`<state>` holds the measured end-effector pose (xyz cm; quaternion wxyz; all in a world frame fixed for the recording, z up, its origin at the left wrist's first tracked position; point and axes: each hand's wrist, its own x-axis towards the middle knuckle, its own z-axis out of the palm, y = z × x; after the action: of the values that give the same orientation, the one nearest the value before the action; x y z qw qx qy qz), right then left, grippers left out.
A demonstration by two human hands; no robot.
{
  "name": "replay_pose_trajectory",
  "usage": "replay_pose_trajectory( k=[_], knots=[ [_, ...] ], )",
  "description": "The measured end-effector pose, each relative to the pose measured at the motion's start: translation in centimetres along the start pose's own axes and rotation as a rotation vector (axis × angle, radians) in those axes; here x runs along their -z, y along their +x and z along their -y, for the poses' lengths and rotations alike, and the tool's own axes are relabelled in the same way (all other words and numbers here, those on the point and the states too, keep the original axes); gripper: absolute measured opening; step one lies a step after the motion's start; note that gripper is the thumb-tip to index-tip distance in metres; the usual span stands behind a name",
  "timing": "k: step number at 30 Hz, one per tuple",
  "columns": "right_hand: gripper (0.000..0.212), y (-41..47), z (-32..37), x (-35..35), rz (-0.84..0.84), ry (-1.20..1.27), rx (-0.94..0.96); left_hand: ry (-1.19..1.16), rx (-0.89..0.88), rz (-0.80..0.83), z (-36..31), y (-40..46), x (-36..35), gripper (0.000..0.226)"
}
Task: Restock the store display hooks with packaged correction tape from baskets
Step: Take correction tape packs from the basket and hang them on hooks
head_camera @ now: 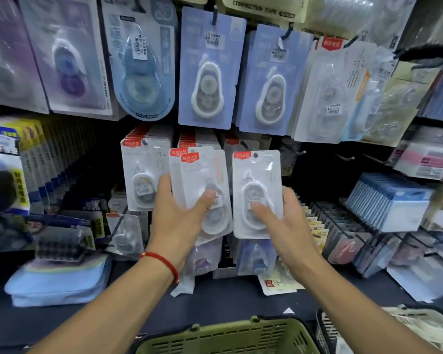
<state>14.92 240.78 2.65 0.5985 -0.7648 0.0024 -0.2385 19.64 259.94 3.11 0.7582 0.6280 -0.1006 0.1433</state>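
Red-tabbed pack (257, 192) pinched in our right hand (281, 226), just right of the stack (200, 190) our left hand (179, 215) grips, we should line its hole with a bare hook (298, 152) up-right of the stack.

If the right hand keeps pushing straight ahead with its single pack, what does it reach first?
Probably the bare hooks on the dark back panel, just above and right of the pack the right hand holds. Depth is unclear, so the stocked hook behind the pack's top might come first.

White tape packs (257, 192) — upright, seemingly hand-held
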Motion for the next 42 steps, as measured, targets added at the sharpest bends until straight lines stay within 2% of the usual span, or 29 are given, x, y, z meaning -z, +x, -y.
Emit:
replay_pose_trajectory(
  k=[4,10,12,14,16,18,20,22,24,27,30,37,39,41,42],
  knots=[
    [0.035,1.4,0.2,-0.4,0.021,-0.007,0.025,0.03,-0.03,-0.033,-0.1,0.1,1.2,0.05],
    [0.045,1.9,0.0,-1.8,-0.122,-0.046,0.069,0.065,-0.046,-0.023,-0.6,0.0,2.2,0.048],
    [0.061,2.0,0.0,-2.0,-0.153,-0.181,0.003,0.056,-0.031,-0.025,-0.6,0.1,2.3,0.048],
    [0.076,1.8,0.2,-2.0,-0.175,-0.491,-0.02,0.028,-0.008,-0.028,-0.5,0.1,2.3,0.05],
    [0.061,1.2,0.6,-2.2,-0.138,-0.543,0.094,-0.001,0.023,-0.027,-0.4,0.0,2.0,0.056],
    [0.038,0.5,1.1,-2.8,0.051,-0.401,0.121,-0.023,0.04,-0.018,-0.4,-0.1,1.6,0.059],
    [0.033,-0.5,1.0,-3.5,0.229,-0.36,0.107,-0.034,0.048,0.0,-0.4,-0.4,1.2,0.059],
    [0.031,-1.0,0.6,-3.7,0.267,-0.344,0.104,-0.052,0.061,0.021,-0.4,-0.5,0.9,0.058],
    [0.027,-0.9,0.4,-3.4,0.215,-0.248,0.085,-0.061,0.079,0.034,-0.4,-0.5,0.8,0.058],
    [0.021,-0.4,0.5,-3.0,0.031,-0.071,0.004,-0.006,0.092,0.033,-0.1,-0.2,0.9,0.049],
    [0.015,0.4,0.1,-2.2,-0.125,-0.045,-0.035,0.055,0.097,0.018,0.5,0.0,1.2,0.05],
    [0.025,0.7,-0.1,-1.5,-0.181,-0.063,-0.033,0.097,0.064,0.013,0.2,-0.2,1.3,0.048],
    [0.038,0.7,-0.1,-1.5,-0.181,-0.155,-0.047,0.087,0.064,-0.001,-0.1,-0.2,1.3,0.048],
    [0.055,0.6,-0.1,-1.4,-0.192,-0.377,-0.031,0.083,0.058,-0.003,0.0,-0.2,1.2,0.053],
    [0.053,0.5,0.0,-1.5,-0.176,-0.434,0.011,0.081,0.058,0.01,0.0,-0.2,1.2,0.058]
  ],
)
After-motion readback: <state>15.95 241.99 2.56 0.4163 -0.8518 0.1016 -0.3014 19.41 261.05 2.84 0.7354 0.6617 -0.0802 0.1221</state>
